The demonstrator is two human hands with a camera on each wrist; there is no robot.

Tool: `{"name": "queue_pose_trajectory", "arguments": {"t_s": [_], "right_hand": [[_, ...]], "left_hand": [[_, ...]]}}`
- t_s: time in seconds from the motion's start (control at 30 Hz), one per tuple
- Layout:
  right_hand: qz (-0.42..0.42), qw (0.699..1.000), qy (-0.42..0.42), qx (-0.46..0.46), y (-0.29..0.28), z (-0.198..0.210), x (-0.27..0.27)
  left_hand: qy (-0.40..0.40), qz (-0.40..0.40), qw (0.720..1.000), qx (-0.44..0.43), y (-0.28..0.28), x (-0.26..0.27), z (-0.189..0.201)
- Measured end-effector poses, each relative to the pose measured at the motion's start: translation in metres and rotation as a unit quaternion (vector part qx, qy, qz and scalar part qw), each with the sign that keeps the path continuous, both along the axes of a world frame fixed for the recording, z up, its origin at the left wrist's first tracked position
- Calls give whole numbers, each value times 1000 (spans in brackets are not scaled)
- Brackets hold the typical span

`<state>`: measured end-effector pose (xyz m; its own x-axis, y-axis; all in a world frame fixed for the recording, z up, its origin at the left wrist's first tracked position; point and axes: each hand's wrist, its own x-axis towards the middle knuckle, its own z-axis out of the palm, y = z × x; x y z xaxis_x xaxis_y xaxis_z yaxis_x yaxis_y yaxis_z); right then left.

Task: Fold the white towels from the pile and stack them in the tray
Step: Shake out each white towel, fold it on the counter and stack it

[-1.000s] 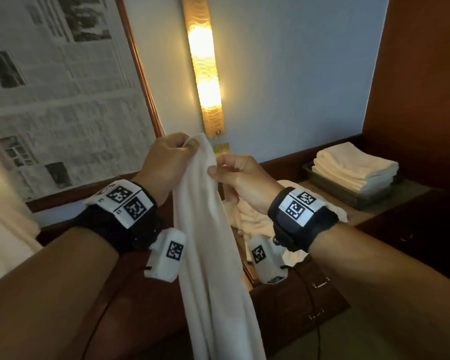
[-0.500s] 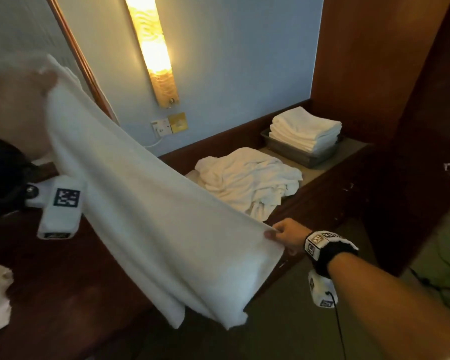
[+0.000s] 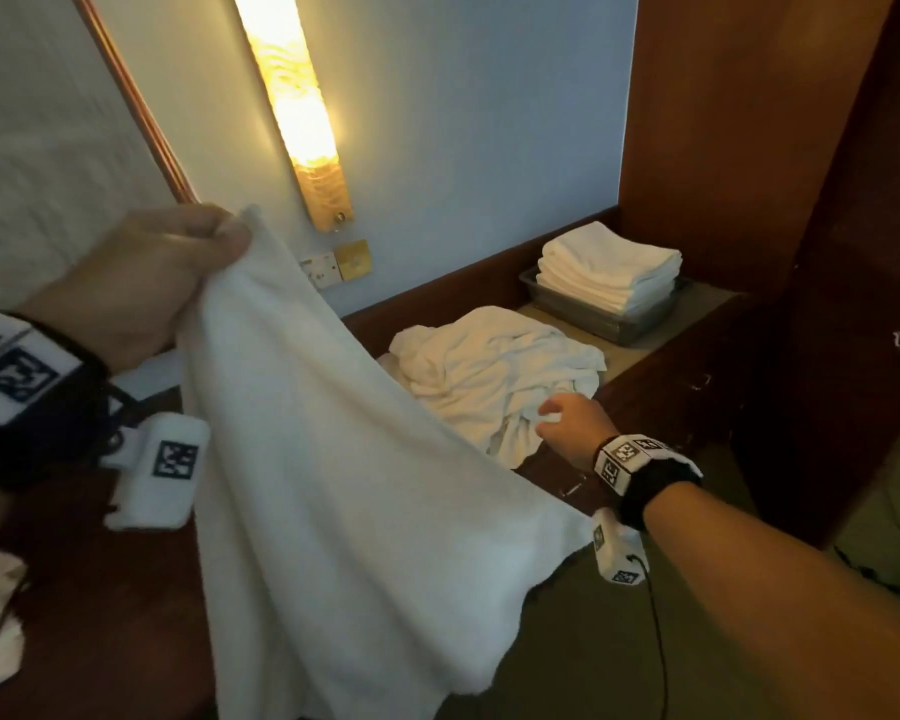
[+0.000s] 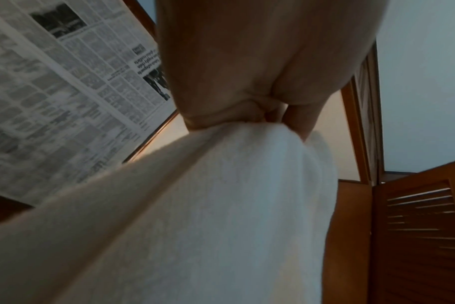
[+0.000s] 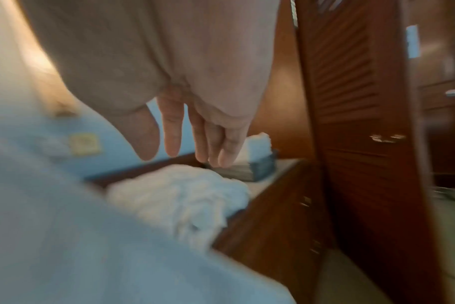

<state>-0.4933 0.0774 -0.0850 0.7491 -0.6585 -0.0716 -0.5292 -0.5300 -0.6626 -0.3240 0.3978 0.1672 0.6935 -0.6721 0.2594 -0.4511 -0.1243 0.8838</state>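
Several folded white towels (image 3: 610, 267) are sitting in the grey tray (image 3: 614, 324) at two o'clock; a crumpled white pile (image 3: 494, 371) is waiting. The left hand (image 3: 141, 283) is pinching one unfolded white towel (image 3: 333, 485), while the right hand (image 3: 567, 418) is hovering with fingers spread.

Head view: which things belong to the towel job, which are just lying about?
Job: towel held by left hand; towel pile; tray with folded stack; right hand.
Lying about: wall lamp; wall socket; newspaper.
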Motion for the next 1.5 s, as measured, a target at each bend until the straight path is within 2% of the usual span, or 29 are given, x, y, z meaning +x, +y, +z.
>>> {"name": "queue_pose_trajectory", "arguments": {"t_s": [0.07, 0.13, 0.2, 0.3, 0.43, 0.57, 0.63, 0.7, 0.83, 1.0, 1.13, 1.2, 1.37, 1.5], "right_hand": [[87, 983, -156, 44, 30, 61, 25], [185, 942, -265, 88, 63, 126, 39], [256, 906, -305, 145, 92, 180, 48], [305, 879, -315, 186, 117, 226, 55], [313, 862, -357, 180, 128, 252, 63], [342, 830, -400, 186, 141, 275, 69], [340, 824, -424, 162, 148, 292, 70], [340, 823, -444, 101, 151, 311, 74], [345, 817, -461, 17, 152, 351, 79], [319, 805, -499, -42, 144, 396, 78], [322, 803, -495, -75, 140, 419, 78], [324, 803, -495, -74, 139, 425, 77], [315, 802, -502, -74, 137, 432, 78], [306, 805, -503, -71, 139, 434, 82]], "left_hand": [[-59, 17, 997, 35, -17, -18, -10], [-111, 23, 992, 63, -28, -24, -17], [-139, 34, 988, 66, -33, -30, -12], [-172, 48, 982, 54, -33, -41, -1], [-190, 69, 979, -3, -23, -46, 19], [-217, 105, 969, -59, -15, -52, 34], [-191, 117, 969, -109, -13, -53, 39], [-150, 116, 968, -164, -8, -53, 46], [-101, 108, 963, -224, 1, -52, 51], [-88, 117, 963, -225, 0, -47, 40], [-142, 116, 962, -204, -14, -48, 39], [-153, 109, 963, -196, -18, -46, 42], [-97, 50, 972, -207, -22, -51, 42], [-100, 16, 977, -187, -26, -51, 36]]}}
